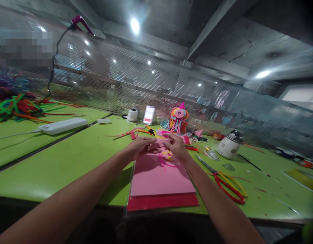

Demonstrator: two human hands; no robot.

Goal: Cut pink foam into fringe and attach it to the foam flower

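Both of my hands meet over the far end of a pink foam sheet (158,178), which lies on a red sheet (162,201) at the front of the green table (77,159). My left hand (141,146) is closed with its fingertips pinching a thin pink strip (156,143). My right hand (175,145) is closed on the other end of that strip. Just under my right hand lies a small pink and yellow craft piece (166,156) with thin pink strands.
Red and yellow scissors (226,183) lie right of the sheets. A colourful fringed paper ornament (178,118) stands behind my hands, among paper scraps. A white glue pot (229,145), a tape roll (132,115), a white power strip (63,126) and coloured strips (16,106) are nearby.
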